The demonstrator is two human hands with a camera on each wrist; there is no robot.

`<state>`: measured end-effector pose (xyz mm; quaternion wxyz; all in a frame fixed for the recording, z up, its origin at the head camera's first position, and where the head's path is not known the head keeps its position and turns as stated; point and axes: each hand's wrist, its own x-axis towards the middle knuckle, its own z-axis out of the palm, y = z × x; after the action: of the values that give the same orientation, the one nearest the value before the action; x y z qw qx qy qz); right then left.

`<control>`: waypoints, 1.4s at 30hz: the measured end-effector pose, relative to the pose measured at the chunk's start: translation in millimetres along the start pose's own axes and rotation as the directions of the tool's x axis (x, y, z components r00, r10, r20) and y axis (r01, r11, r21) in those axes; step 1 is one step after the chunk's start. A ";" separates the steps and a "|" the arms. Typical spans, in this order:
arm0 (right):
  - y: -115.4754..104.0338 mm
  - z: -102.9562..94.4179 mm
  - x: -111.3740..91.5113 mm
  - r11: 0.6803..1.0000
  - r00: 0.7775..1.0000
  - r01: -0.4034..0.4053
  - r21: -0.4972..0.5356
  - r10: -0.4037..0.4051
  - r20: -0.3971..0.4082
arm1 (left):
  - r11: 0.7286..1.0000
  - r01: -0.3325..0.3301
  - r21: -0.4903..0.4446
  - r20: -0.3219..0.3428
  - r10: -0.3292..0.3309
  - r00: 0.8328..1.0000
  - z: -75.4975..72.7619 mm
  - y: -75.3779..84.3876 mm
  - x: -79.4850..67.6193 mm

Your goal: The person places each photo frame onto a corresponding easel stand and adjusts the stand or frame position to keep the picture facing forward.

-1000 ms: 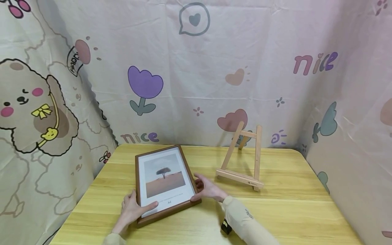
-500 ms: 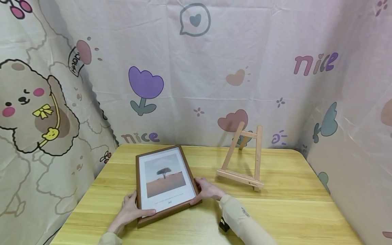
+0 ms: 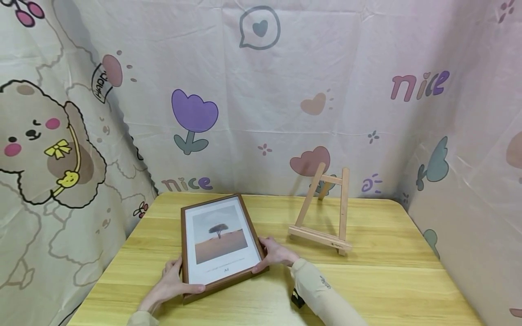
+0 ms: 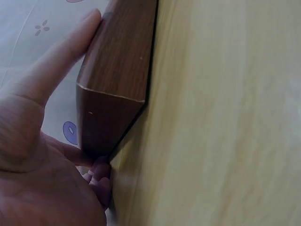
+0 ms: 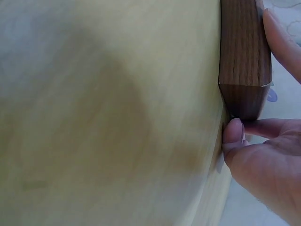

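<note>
A brown wooden picture frame [image 3: 222, 235] with a print of a tree lies face up on the left half of the table. My left hand [image 3: 170, 283] grips its lower left corner, thumb over the front edge and fingers along the side. At the lower right corner my right hand [image 3: 277, 252] holds the frame the same way, thumb on the bottom edge. Close up in the left wrist view, the frame's corner [image 4: 113, 70] sits between thumb and curled fingers. In the right wrist view the other corner [image 5: 244, 61] shows, with fingertips low against its side.
A small light-wood easel [image 3: 320, 236] stands to the right of the frame, toward the back of the table [image 3: 387, 280]. Under my right forearm sits a small black object [image 3: 297, 299], partly hidden. Patterned cloth [image 3: 261, 113] hangs behind and along both sides.
My left thumb has slid left and down to the frame's bottom edge. The right hand's fingers have closed in against the side. Frame and easel stay where they were.
</note>
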<state>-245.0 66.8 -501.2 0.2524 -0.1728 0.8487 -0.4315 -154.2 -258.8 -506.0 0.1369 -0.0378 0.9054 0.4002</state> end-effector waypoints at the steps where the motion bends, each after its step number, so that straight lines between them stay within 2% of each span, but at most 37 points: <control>1: 0.1 -0.2 -0.2 1.000 1.000 0.004 0.000 -0.004 0.000 | 1.000 -0.001 -0.004 -0.002 0.001 1.000 0.2 -0.2 -0.2; 13: 5.9 0.5 -0.7 0.997 0.996 0.077 -0.023 -0.077 -0.041 | 0.999 0.004 -0.037 -0.016 -0.005 1.000 2.8 -0.3 -0.9; 24: 5.2 1.7 -3.6 0.998 0.996 0.067 -0.003 -0.068 -0.052 | 1.000 0.013 0.001 -0.015 -0.013 1.000 3.0 1.1 -3.0; 31: 5.5 3.5 -6.1 0.997 0.995 0.077 -0.006 -0.077 -0.069 | 1.000 0.011 -0.024 -0.006 -0.011 1.000 3.0 2.2 -4.8; 34: 6.2 2.9 -5.5 0.991 0.989 0.130 -0.024 -0.131 -0.067 | 0.999 -0.025 -0.045 -0.018 0.024 1.000 4.1 2.3 -6.8; 39: 5.9 0.5 -1.7 0.967 0.966 0.255 0.016 -0.254 -0.058 | 0.994 -0.081 -0.069 -0.043 0.078 0.996 5.6 2.3 -7.0; 42: 4.3 -0.7 -0.6 0.962 0.963 0.268 0.057 -0.265 -0.056 | 0.993 -0.089 -0.083 -0.052 0.085 0.995 5.9 1.9 -6.0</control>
<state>-245.2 70.0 -504.2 0.1769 -0.2670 0.8093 -0.4925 -147.4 -253.4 -506.8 0.0955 -0.0139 0.8913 0.4430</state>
